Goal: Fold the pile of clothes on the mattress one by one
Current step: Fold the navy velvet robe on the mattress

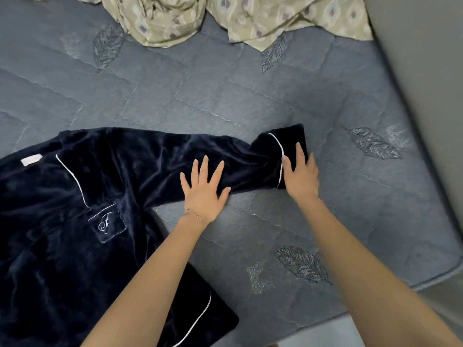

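A dark navy velvet pajama shirt (pixel 75 196) with white piping and an embroidered chest pocket lies spread on the grey-blue quilted mattress (pixel 225 96). One sleeve (pixel 238 159) stretches out to the right. My left hand (pixel 203 189) presses flat on the middle of that sleeve, fingers spread. My right hand (pixel 300 171) rests on the sleeve's cuff (pixel 288 144), with fingers straight over the dark fabric and thumb near the white piping.
A crumpled beige patterned cloth (pixel 225 18) lies along the mattress's far edge. The mattress's right edge (pixel 426 146) meets a pale wall, and its near corner sits at lower right above a light floor (pixel 350 334).
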